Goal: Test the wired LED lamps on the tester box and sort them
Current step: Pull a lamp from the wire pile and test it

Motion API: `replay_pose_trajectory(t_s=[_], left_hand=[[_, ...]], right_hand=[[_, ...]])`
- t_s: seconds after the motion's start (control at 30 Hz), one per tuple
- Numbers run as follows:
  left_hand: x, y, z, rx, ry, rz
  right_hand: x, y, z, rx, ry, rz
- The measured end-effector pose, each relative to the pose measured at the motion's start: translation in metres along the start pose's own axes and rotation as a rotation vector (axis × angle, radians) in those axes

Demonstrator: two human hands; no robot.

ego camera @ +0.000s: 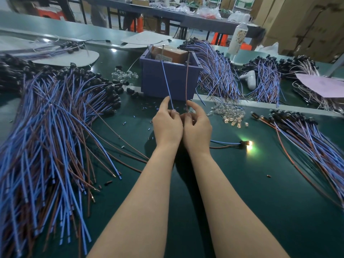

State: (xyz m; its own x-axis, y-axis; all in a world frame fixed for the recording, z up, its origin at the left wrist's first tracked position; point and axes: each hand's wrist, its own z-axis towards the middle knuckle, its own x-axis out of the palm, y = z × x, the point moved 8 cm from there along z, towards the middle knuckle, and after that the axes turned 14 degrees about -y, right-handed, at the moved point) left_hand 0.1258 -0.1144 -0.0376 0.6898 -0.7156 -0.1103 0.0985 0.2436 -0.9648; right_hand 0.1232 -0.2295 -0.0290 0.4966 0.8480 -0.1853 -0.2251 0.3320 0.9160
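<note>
The purple tester box [167, 79] stands at the middle of the green table, with a brown block inside it. My left hand [167, 125] pinches a blue wire [167, 84] whose far end reaches up to the box's top. My right hand [197, 127] pinches a brown wire [187, 81] that also runs up to the box rim. Both hands sit close together just in front of the box; the lamp end between them is hidden by my fingers. A separate wired lamp [248, 143] lies to the right of my right wrist and glows yellow-green.
A big heap of blue and brown wired lamps [55, 127] covers the left side. More bundles lie behind the box [217, 71] and at the right [307, 131]. Clear loose LED bulbs [229, 113] lie right of the box. A white bottle [239, 38] stands behind.
</note>
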Motion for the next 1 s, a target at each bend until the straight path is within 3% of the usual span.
replay_pose_trajectory(t_s=[0.43,0.53,0.8,0.87,1.0], left_hand=[[-0.003,-0.006,-0.003,-0.045,0.006,-0.026],[-0.004,-0.016,-0.002,-0.030,0.042,-0.097],[-0.025,-0.097,-0.021,0.291,-0.009,-0.361],[-0.019,-0.120,-0.034,0.330,0.049,-0.424],[0.009,-0.163,-0.062,0.403,0.184,-0.481]], right_hand=[[-0.004,0.007,-0.002,-0.019,-0.010,-0.056],[-0.005,0.021,-0.001,-0.100,0.078,-0.111],[-0.037,0.065,0.010,-0.357,0.248,-0.420],[-0.057,0.078,0.020,-0.382,0.156,-0.394],[-0.122,0.085,0.040,-0.300,-0.220,-0.117]])
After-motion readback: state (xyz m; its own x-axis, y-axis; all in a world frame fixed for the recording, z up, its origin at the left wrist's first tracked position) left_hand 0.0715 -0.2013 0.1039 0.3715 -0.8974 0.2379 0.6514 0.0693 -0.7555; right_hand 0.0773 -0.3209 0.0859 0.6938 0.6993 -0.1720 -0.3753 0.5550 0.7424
